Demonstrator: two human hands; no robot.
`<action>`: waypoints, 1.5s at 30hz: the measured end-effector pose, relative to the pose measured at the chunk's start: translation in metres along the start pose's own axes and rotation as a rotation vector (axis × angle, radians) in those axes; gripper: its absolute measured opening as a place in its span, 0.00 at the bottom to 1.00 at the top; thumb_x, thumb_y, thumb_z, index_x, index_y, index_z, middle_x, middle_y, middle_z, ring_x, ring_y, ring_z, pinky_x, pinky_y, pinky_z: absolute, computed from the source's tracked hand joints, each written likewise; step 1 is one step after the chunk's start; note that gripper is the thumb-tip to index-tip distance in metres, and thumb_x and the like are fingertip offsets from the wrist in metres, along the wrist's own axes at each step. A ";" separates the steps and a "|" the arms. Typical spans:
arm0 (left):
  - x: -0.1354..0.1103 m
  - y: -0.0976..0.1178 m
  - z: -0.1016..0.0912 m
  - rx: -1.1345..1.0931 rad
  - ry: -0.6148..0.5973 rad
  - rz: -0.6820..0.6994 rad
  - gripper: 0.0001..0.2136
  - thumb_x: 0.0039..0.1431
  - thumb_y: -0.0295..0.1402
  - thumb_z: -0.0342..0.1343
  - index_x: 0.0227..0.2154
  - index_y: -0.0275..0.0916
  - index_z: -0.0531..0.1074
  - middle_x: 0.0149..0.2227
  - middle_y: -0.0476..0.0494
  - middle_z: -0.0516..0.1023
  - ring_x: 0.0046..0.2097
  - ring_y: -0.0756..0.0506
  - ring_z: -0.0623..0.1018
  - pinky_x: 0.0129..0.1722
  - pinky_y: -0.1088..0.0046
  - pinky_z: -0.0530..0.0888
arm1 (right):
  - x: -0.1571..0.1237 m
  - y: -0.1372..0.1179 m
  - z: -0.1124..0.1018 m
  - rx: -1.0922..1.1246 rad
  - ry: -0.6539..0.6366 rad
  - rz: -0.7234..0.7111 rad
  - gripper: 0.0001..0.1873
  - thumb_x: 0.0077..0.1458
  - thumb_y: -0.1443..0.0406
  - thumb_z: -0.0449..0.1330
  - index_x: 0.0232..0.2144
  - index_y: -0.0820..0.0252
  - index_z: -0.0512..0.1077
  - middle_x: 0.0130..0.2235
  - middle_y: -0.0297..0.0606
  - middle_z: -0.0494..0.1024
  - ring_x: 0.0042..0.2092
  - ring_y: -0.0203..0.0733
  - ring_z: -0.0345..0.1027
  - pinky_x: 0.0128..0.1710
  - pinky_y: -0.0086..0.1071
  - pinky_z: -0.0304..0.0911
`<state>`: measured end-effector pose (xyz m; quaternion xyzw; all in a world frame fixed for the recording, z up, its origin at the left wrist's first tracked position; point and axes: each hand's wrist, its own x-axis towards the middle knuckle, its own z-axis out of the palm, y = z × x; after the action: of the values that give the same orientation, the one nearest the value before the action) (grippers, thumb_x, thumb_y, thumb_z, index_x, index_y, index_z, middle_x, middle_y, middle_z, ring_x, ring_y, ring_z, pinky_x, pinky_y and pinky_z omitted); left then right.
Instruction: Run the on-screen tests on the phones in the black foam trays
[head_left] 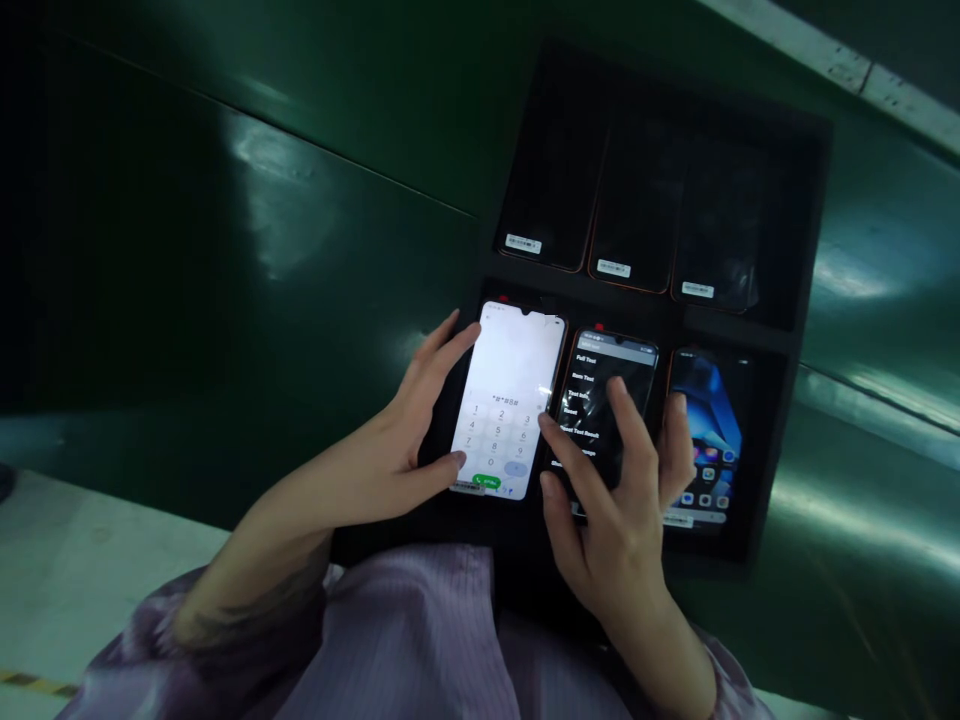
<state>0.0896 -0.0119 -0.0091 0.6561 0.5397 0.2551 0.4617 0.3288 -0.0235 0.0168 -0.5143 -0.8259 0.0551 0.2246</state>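
Note:
A smartphone with a lit white dial pad (510, 365) lies in the front left of a black tray (637, 318), showing "*#*#8#". My left hand (412, 420) rests along its left side, thumb and index fingertip at the edge, fingers apart. Spread over the middle phone (592, 398) is my right hand (619, 510); its index fingertip is at the dial-pad phone's right edge. A dark menu with "Full Test" and "Item Test" fills the middle screen, partly covered by my fingers. To the right, a third phone (712, 430) displays a blue home screen with app icons.
Three dark-screened phones, the left (555, 180), middle (637, 200) and right one (720, 220), lie in the tray's far row, each with a white barcode label. The tray sits on a shiny green surface (360, 260). A pale strip (817, 50) crosses the upper right.

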 end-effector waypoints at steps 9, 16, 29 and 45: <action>-0.001 0.001 -0.001 0.011 -0.008 -0.008 0.44 0.64 0.37 0.59 0.75 0.64 0.37 0.79 0.54 0.36 0.77 0.19 0.37 0.68 0.25 0.59 | 0.001 0.001 -0.003 -0.004 0.033 -0.018 0.17 0.64 0.67 0.60 0.54 0.55 0.77 0.74 0.41 0.58 0.78 0.67 0.34 0.73 0.69 0.46; -0.001 0.001 -0.001 0.018 -0.015 -0.011 0.44 0.66 0.39 0.60 0.75 0.64 0.37 0.79 0.52 0.35 0.77 0.19 0.36 0.68 0.24 0.59 | 0.002 0.000 -0.005 0.063 0.063 -0.032 0.13 0.64 0.70 0.59 0.47 0.56 0.80 0.67 0.40 0.70 0.78 0.61 0.39 0.74 0.60 0.50; 0.001 -0.002 0.000 -0.037 -0.029 0.011 0.48 0.64 0.33 0.61 0.74 0.68 0.34 0.79 0.56 0.34 0.77 0.23 0.36 0.69 0.29 0.61 | -0.005 0.000 -0.009 0.162 0.011 -0.091 0.10 0.64 0.70 0.59 0.38 0.54 0.81 0.57 0.39 0.80 0.76 0.53 0.48 0.76 0.57 0.45; 0.000 0.001 0.003 0.026 -0.046 0.037 0.45 0.65 0.32 0.57 0.75 0.61 0.35 0.79 0.47 0.31 0.77 0.24 0.32 0.69 0.31 0.61 | -0.004 -0.001 -0.009 0.164 0.014 -0.100 0.11 0.61 0.71 0.60 0.39 0.53 0.81 0.57 0.37 0.80 0.74 0.57 0.52 0.72 0.60 0.55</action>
<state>0.0925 -0.0125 -0.0092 0.6777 0.5199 0.2416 0.4606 0.3331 -0.0283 0.0236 -0.4527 -0.8416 0.1076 0.2741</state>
